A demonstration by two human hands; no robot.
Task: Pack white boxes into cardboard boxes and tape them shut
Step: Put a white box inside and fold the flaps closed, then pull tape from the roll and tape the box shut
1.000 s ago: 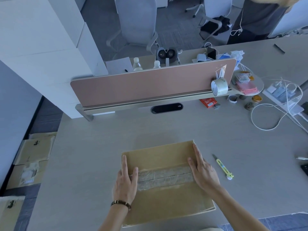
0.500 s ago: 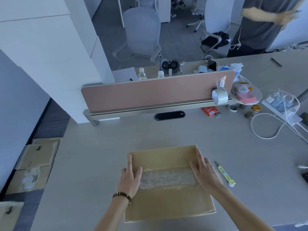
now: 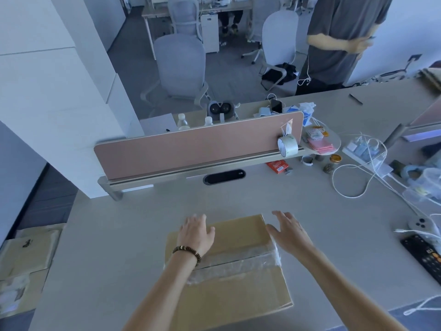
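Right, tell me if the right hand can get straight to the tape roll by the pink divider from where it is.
Probably yes. The right hand is open at the cardboard box's far right corner, holding nothing, and the desk between it and the tape roll is bare. It looks like a long forward stretch, though.

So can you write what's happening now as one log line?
cardboard box: taped shut | left hand: open, on box top | right hand: open, at far right corner
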